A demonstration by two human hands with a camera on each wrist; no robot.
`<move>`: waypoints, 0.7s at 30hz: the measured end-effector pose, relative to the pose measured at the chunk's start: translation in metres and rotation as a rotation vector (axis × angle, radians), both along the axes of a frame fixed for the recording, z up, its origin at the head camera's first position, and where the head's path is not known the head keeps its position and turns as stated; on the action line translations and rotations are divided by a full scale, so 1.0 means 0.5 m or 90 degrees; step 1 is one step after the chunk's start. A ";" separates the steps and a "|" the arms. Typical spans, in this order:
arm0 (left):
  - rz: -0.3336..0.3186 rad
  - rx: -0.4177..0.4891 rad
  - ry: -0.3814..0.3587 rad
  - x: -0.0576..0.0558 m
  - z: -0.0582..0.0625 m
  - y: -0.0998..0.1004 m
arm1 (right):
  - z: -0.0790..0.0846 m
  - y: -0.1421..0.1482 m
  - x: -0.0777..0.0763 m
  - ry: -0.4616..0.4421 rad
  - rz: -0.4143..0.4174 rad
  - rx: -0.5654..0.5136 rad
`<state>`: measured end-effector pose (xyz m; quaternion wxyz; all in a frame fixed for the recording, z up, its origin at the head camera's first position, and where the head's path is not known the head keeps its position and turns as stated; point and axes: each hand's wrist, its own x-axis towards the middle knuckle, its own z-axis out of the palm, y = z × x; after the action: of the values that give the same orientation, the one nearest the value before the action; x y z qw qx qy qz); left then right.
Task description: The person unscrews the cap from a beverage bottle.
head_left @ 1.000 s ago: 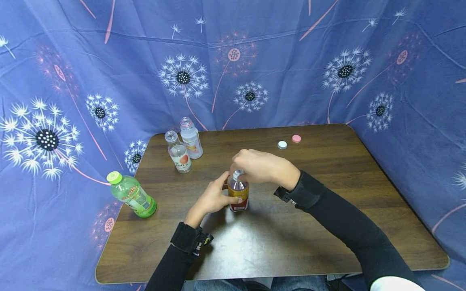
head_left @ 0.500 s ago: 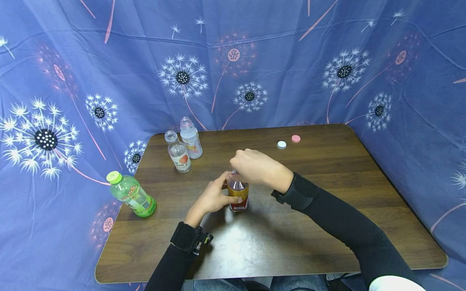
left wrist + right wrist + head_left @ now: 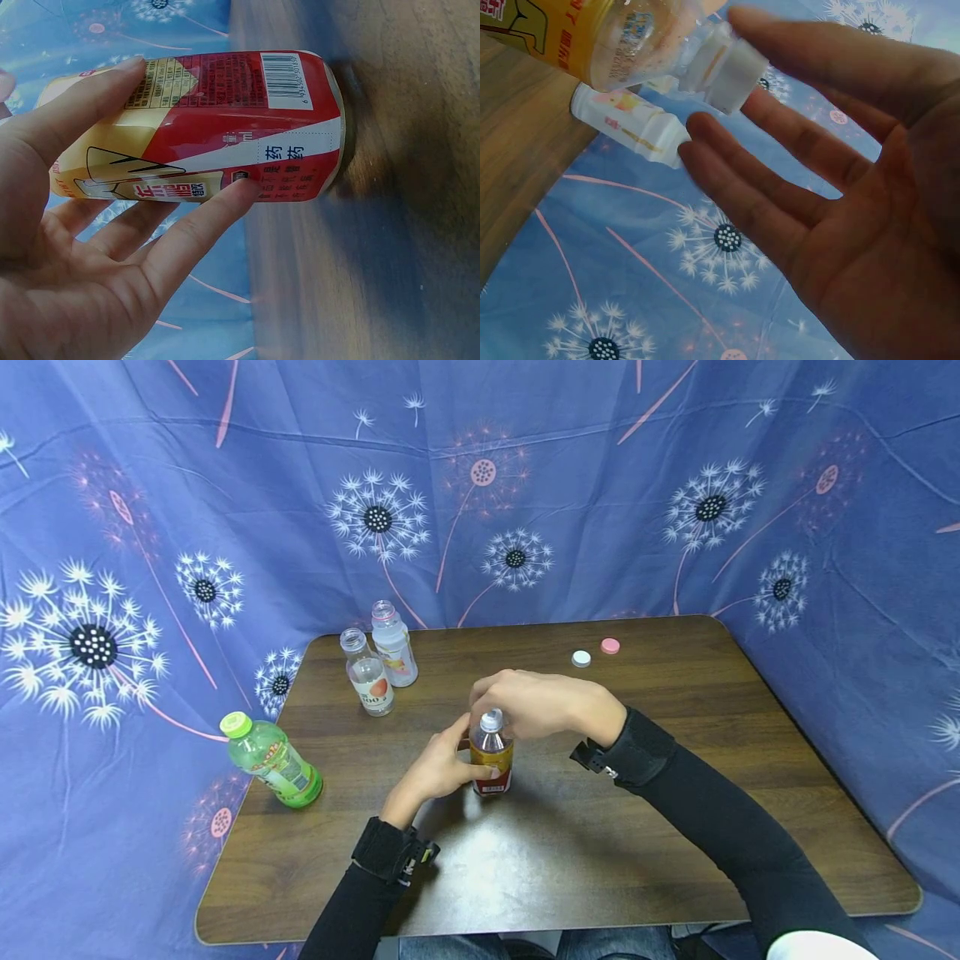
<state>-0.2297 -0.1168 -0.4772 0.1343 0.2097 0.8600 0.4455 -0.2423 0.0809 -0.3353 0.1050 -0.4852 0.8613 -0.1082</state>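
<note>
Red-and-yellow bottle (image 3: 491, 758) is standing near the centre of the head view. Left hand (image 3: 441, 764) is gripping its body. Right hand (image 3: 536, 703) is hovering around the white cap (image 3: 491, 720), fingers spread loosely; contact unclear. Green bottle (image 3: 276, 762) is standing at left; two open bottles (image 3: 371, 683) are standing upper left.

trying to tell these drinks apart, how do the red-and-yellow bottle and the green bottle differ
The red-and-yellow bottle has a clear upper body, while the green bottle looks green there. The first wears a white cap, the second a yellow-green cap. The left hand grips the red-and-yellow bottle; no hand touches the green bottle. Both have a cap on the neck and a printed label.
</note>
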 end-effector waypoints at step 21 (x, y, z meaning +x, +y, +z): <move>0.007 0.007 -0.008 -0.002 0.000 0.002 | -0.007 -0.026 0.000 0.111 -0.059 0.056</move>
<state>-0.2307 -0.1156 -0.4772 0.1363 0.2026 0.8578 0.4522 -0.2422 0.0681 -0.3387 0.0455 -0.4473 0.8926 -0.0321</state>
